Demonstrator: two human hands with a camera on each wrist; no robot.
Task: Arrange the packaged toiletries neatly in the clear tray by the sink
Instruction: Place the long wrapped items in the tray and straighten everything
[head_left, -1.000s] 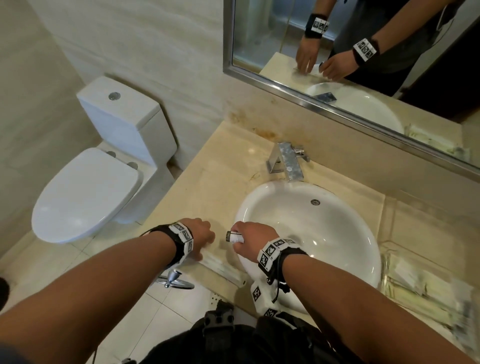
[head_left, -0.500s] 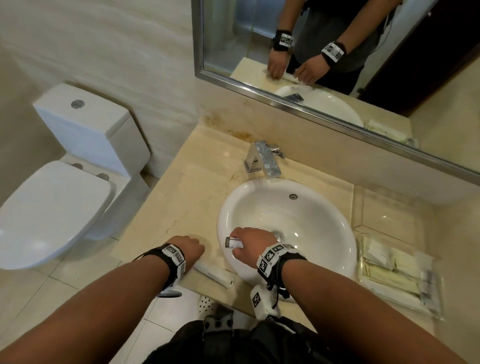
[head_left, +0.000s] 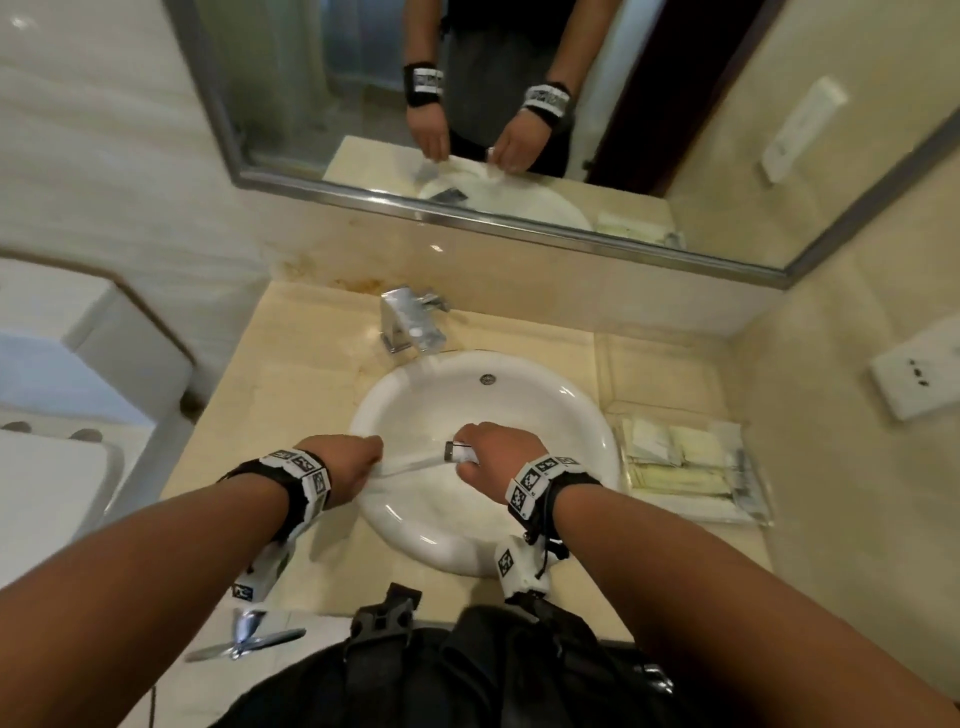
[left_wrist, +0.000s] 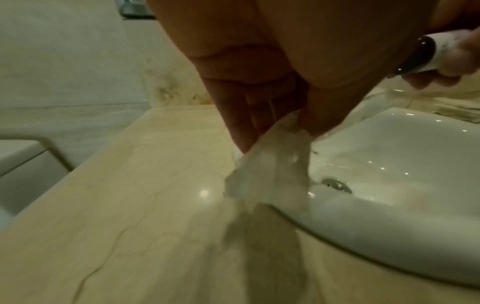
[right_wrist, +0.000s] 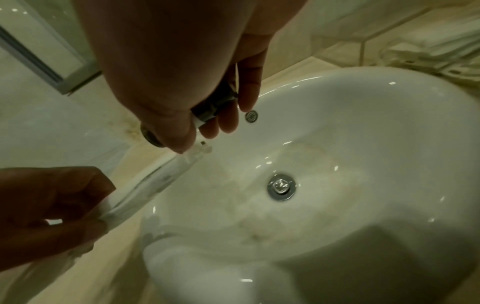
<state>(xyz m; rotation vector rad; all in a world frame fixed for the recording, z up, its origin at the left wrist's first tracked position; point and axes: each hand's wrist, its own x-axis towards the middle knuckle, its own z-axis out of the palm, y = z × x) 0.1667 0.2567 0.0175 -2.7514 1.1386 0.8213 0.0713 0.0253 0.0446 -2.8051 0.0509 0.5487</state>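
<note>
Head: my left hand (head_left: 349, 464) pinches one end of a long packet (head_left: 415, 459) over the sink (head_left: 571, 410); my right hand (head_left: 493, 451) grips a tube (head_left: 460, 452). The tray (head_left: 758, 512) lies at 3 o'clock, well apart.
Left wrist: fingertips (left_wrist: 309, 125) clamp the packet's (left_wrist: 270, 168) crinkled end, so it hangs clear of the counter (left_wrist: 130, 205).
Right wrist: thumb and fingers (right_wrist: 228, 121) curl round the tube (right_wrist: 207, 111), thumb tip at the packet's (right_wrist: 155, 185) other end, probably gathering both for one trip.

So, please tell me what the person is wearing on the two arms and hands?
Both forearms are bare, with no sleeves. The left hand and the right hand wear no gloves. Each wrist has a black strap with white square-patterned marker tags, and a small white camera block hangs below it.
</note>
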